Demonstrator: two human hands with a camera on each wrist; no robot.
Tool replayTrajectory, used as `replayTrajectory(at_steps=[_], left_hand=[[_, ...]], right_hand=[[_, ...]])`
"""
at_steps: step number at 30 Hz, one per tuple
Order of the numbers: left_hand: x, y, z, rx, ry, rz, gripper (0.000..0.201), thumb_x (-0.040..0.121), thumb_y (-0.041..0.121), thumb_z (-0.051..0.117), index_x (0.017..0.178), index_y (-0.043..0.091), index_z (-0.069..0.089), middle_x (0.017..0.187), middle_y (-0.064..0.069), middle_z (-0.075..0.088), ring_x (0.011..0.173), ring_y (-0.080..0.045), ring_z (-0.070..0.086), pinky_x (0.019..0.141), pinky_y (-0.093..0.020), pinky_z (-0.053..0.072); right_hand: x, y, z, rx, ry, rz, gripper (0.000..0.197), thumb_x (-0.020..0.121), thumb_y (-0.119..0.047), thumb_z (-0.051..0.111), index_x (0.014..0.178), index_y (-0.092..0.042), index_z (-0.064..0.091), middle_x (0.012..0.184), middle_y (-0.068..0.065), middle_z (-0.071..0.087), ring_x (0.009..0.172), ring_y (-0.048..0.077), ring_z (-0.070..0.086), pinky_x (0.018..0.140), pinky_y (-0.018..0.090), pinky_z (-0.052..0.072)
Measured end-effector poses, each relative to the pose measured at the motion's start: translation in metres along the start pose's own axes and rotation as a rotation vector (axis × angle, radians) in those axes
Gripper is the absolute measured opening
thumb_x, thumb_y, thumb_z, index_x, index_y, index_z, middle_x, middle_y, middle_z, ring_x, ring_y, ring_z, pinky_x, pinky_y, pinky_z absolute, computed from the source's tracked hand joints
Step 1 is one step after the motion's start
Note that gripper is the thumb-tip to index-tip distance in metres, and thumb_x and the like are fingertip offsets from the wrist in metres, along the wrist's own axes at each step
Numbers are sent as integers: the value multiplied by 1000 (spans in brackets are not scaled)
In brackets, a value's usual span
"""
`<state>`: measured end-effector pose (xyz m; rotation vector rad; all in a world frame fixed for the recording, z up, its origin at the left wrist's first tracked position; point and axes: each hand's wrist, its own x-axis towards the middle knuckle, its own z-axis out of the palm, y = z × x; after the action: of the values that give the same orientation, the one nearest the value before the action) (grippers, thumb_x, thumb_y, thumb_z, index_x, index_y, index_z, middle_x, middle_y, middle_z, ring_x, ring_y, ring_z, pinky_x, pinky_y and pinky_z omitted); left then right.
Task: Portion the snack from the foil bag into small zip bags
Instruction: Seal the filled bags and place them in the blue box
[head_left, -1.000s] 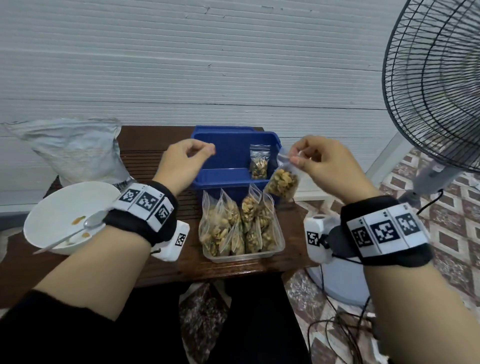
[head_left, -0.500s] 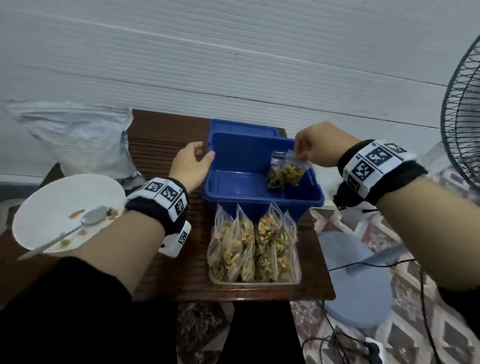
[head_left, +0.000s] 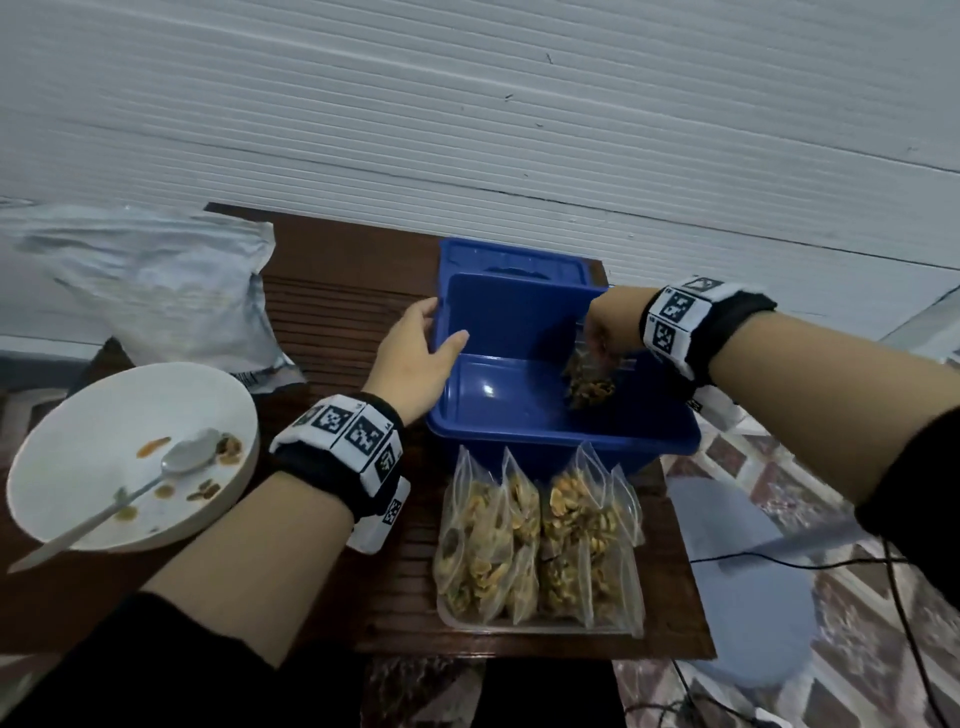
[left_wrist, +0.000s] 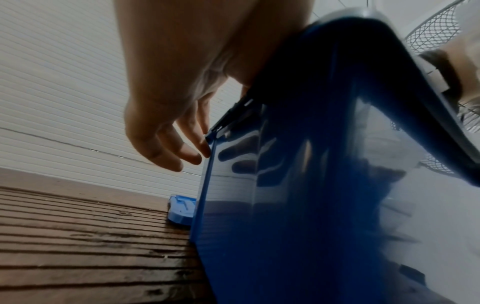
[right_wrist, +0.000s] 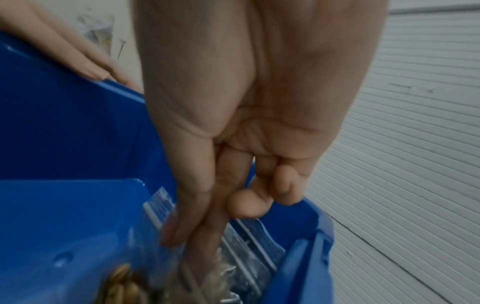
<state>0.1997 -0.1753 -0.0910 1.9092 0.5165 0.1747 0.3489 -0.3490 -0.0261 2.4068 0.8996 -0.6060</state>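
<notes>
A blue bin (head_left: 545, 441) stands mid-table. My left hand (head_left: 441, 325) holds its left wall, thumb inside and fingers outside; the left wrist view shows the fingers (left_wrist: 182, 152) loosely curled at the bin's (left_wrist: 311, 205) corner. My right hand (head_left: 602, 348) reaches down into the bin's right side and pinches the top of a small filled zip bag (head_left: 589, 384). In the right wrist view my right hand (right_wrist: 187, 236) grips the bag (right_wrist: 145, 267) low against the bin wall (right_wrist: 64, 133). The crumpled foil bag (head_left: 156, 280) lies at the back left.
A clear tray (head_left: 535, 623) of several filled zip bags sits in front of the bin. A white bowl (head_left: 78, 415) with a spoon (head_left: 182, 460) and crumbs is at left. A blue lid (head_left: 514, 260) lies behind the bin. A fan base (head_left: 748, 587) stands right of the table.
My right hand has carried the filled zip bag from above the tray down into the bin. My left hand has moved onto the bin's left wall.
</notes>
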Motion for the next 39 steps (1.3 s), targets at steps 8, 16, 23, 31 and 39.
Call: replayTrajectory(at_steps=[8,16,23,31,39], left_hand=[[1,-3,1,-32,-3,-18,56,94,37,57,144,21,36,138,-2,50,124,-17,50,103,-37,44],[-1,-3,0,64,98,31,52,94,39,56,139,18,43,132,2,53,117,-14,51,98,-34,45],[-19,9,-2,206,157,106,50,91,41,57,135,18,49,133,-3,53,125,-25,46,107,-47,38],[-63,38,7,333,96,209,42,94,38,55,133,22,50,140,-4,46,133,-28,35,111,-44,29],[-102,42,19,403,-6,277,33,95,39,52,126,27,55,138,1,48,134,-27,31,108,-43,26]], right_hand=[[16,-9,-3,-256,-23,117,30,75,-26,78,99,-12,64,83,0,51,70,22,57,58,27,50],[-7,7,-10,53,98,46,13,77,-19,76,85,-11,70,84,9,66,82,25,63,69,31,50],[-63,3,-4,492,190,-50,17,86,-31,68,83,-13,69,74,-4,70,61,2,57,57,15,43],[-123,-24,23,546,126,-71,28,90,-32,61,84,-9,74,74,1,73,58,8,57,61,21,50],[-157,-49,58,670,53,-20,20,85,-28,63,78,-10,60,66,3,65,64,19,60,59,28,48]])
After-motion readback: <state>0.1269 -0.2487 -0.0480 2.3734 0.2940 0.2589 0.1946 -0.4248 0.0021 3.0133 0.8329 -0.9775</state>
